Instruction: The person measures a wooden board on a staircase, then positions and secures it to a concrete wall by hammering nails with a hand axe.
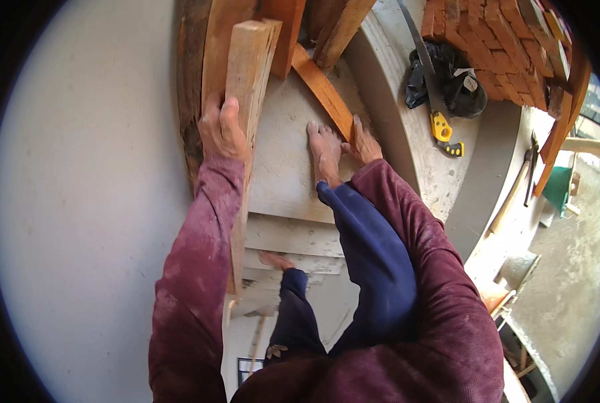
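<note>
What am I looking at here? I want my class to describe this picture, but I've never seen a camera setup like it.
There is no robot: these are a person's own bare hands, seen from above. The picture comes from the left of two wide cameras worn on the head, so straight edges curve. The left hand has its grip on a tall pale board. The right hand is at the near end of a brown wooden strip; how firmly it holds is unclear. A bare foot stands beside it. On the ledge to the right lie a yellow-handled saw and a black bag, near stacked bricks.
</note>
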`<state>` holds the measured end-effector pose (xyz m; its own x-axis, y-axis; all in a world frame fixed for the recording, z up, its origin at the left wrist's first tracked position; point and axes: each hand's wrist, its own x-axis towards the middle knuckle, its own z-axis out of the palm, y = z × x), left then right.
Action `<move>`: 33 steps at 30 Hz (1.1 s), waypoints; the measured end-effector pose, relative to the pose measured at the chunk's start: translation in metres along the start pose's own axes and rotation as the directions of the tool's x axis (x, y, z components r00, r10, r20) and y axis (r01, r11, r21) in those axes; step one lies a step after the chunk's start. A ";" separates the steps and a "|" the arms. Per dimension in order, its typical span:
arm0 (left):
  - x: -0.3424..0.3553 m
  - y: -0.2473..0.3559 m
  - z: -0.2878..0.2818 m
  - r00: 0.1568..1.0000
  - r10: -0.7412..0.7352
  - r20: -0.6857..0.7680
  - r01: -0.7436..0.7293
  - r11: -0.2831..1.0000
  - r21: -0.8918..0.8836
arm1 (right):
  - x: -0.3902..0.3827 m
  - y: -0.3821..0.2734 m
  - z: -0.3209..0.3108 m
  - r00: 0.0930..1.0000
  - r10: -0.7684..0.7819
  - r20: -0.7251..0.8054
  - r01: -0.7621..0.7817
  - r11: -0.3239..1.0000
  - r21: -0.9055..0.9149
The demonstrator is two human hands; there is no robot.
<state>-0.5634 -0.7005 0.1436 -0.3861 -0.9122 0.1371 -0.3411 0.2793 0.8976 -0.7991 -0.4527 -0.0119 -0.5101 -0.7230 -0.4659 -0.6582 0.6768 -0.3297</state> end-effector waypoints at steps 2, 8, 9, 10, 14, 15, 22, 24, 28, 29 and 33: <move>-0.002 0.011 0.002 0.998 -0.057 0.016 0.058 0.993 -0.101 | 0.002 0.008 0.002 1.000 0.000 -0.007 0.000 1.000 0.011; -0.002 0.021 0.004 0.994 -0.098 0.051 0.102 0.992 -0.080 | -0.022 0.013 -0.009 0.996 -0.062 -0.067 0.066 0.996 0.052; -0.001 0.020 0.003 0.995 -0.081 0.060 0.086 0.993 -0.077 | -0.030 0.012 -0.011 0.996 -0.069 -0.053 0.073 0.994 0.078; -0.001 0.020 0.003 0.995 -0.066 0.070 0.072 0.994 -0.080 | -0.040 0.011 -0.015 0.997 -0.074 -0.038 0.077 0.992 0.100; 0.000 0.020 0.001 0.992 -0.100 0.079 0.110 0.985 -0.133 | -0.086 0.013 -0.017 0.999 -0.012 0.047 0.007 0.993 0.119; -0.001 0.020 0.001 0.988 -0.117 0.097 0.128 0.986 -0.111 | -0.102 0.016 -0.016 0.998 0.011 0.057 -0.018 0.991 0.130; 0.001 0.024 -0.009 0.965 -0.202 0.167 0.202 0.979 0.016 | -0.212 0.016 -0.030 0.990 0.100 0.097 -0.127 0.928 0.350; -0.001 0.022 -0.018 0.977 -0.178 0.118 0.174 0.984 0.042 | -0.246 0.015 -0.035 0.998 0.045 0.033 -0.054 0.923 0.381; -0.031 0.034 -0.029 0.973 -0.210 0.091 0.216 0.974 -0.069 | -0.315 0.010 -0.046 0.997 0.049 -0.058 -0.025 0.936 0.352; -0.045 0.052 -0.036 0.962 -0.240 0.134 0.258 0.956 -0.137 | -0.331 0.007 -0.049 0.993 0.053 -0.103 -0.016 0.942 0.335; -0.116 0.101 -0.042 0.913 -0.179 0.366 0.335 0.839 -0.428 | -0.379 -0.010 -0.062 0.945 -0.005 -0.328 0.101 0.956 0.277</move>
<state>-0.5173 -0.5790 0.2354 -0.6055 -0.7732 -0.1884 -0.0494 -0.1997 0.9786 -0.6336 -0.1940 0.2188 -0.6601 -0.7318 -0.1695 -0.5274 0.6121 -0.5892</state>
